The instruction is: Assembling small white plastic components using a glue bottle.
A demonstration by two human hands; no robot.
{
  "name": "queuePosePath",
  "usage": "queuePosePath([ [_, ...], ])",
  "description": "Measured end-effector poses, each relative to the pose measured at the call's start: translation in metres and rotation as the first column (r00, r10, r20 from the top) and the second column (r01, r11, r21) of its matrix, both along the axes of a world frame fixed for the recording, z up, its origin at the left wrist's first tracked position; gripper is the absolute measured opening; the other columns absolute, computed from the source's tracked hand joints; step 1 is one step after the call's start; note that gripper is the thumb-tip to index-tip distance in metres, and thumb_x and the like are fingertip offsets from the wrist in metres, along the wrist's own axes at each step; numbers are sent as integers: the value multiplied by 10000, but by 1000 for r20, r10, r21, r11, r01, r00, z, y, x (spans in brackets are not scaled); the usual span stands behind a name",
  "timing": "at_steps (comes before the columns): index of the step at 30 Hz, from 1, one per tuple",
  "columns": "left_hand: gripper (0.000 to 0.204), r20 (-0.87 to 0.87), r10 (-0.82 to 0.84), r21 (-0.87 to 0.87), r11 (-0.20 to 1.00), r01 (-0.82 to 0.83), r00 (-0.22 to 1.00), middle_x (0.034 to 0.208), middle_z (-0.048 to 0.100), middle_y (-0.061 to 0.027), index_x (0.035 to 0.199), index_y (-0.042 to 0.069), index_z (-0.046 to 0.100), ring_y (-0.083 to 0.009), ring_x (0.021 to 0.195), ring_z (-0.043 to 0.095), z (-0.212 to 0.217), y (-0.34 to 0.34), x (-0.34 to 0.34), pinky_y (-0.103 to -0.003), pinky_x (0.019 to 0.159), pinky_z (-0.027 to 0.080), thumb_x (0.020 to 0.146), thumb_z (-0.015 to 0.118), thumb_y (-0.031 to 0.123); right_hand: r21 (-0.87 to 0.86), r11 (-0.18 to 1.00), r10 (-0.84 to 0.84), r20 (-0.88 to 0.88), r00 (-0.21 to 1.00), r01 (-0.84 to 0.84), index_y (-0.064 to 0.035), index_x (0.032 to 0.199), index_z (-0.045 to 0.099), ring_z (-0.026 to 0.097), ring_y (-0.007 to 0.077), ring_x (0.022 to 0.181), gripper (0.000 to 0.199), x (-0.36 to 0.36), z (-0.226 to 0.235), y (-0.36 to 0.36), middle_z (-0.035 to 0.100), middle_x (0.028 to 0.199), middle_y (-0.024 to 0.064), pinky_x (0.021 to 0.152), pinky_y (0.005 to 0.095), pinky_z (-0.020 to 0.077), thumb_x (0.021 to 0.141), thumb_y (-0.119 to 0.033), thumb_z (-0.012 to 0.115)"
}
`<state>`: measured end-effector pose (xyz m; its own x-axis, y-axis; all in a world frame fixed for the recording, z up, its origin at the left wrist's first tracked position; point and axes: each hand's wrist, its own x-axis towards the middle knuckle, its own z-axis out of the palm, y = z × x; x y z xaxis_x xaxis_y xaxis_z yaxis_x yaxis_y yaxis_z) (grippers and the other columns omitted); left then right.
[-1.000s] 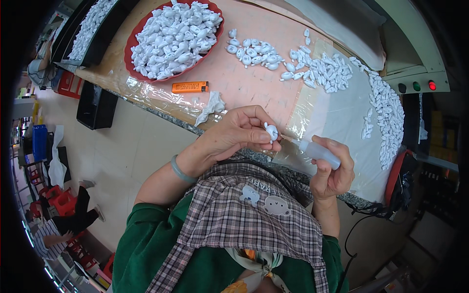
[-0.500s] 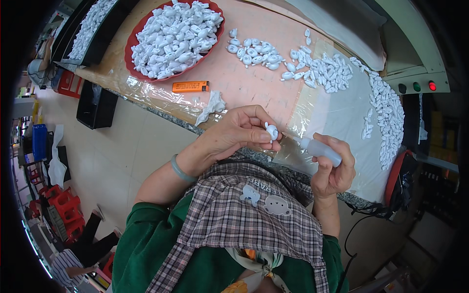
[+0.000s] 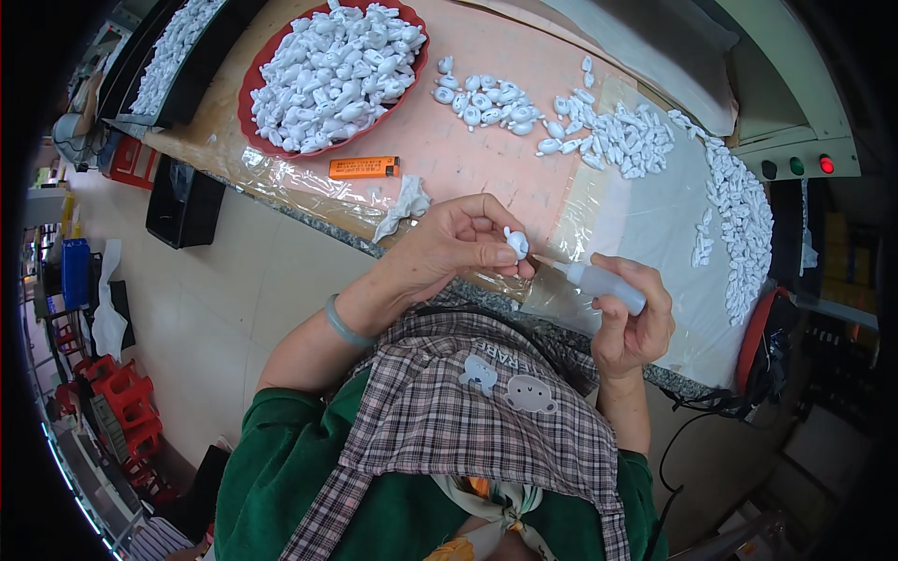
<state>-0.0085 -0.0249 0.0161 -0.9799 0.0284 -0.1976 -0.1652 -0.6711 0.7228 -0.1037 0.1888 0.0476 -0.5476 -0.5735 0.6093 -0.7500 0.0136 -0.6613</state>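
Largest item: the table [image 3: 505, 173], pinkish covering, clear plastic along its near edge. On it stands the red bowl [image 3: 247, 105], heaped with white moulded pieces; all places are taken from this bowl. A long spread of similar pieces [image 3: 744, 229] lies well to its right. A denser heap [image 3: 627, 140] lies between bowl and spread; a looser group [image 3: 491, 101] is nearer the bowl. My left hand [image 3: 468, 245] is below and right of the bowl; my right hand [image 3: 636, 323] is farther right and lower. Squeeze bottle [image 3: 603, 285], translucent: clamped between my right thumb and fingers, thin nozzle pointing toward the bowl side. Orange lighter [image 3: 365, 167]: just below the bowl. Crumpled tissue [image 3: 404, 208]: beneath that, slightly right. Smallest: 1 white piece [image 3: 517, 245], right of and below the bowl, pinched by my left thumb and fingers. Nozzle tip is close to it; contact: cannot tell.
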Motion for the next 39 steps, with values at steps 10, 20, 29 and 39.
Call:
queuePosePath([
  [10,177,10,84,-61,995,-83,996,974,655,-137,992,22,579,-205,860,677,-4,-7,2,-254,733,544,842,668,48,-152,983,51,761,647,102,-14,1056,506,607,166,781,318,-31,-14,-11,573,959,91,655,276,511,792,33,677],
  [20,162,4,79,-83,994,-78,997,968,654,-136,992,16,581,-209,861,674,-13,-8,3,-261,744,539,851,656,45,312,933,-332,560,759,177,-6,956,590,618,152,797,174,-80,-30,-32,601,869,63,709,271,478,794,-1,651],
  [29,154,27,59,-50,997,-58,998,979,652,-130,1000,4,579,-206,868,670,-12,-10,2,-266,760,535,859,637,23,423,839,-295,-174,940,341,-11,888,642,629,315,666,269,-98,-32,-63,658,779,153,636,370,495,742,-202,763],
  [39,155,28,69,-62,996,-67,997,974,654,-128,996,1,581,-204,860,670,-14,-9,2,-265,755,534,855,641,20,543,764,-278,-211,937,349,4,844,616,605,268,544,189,-106,-34,-57,660,718,149,548,356,481,804,-166,689],
])
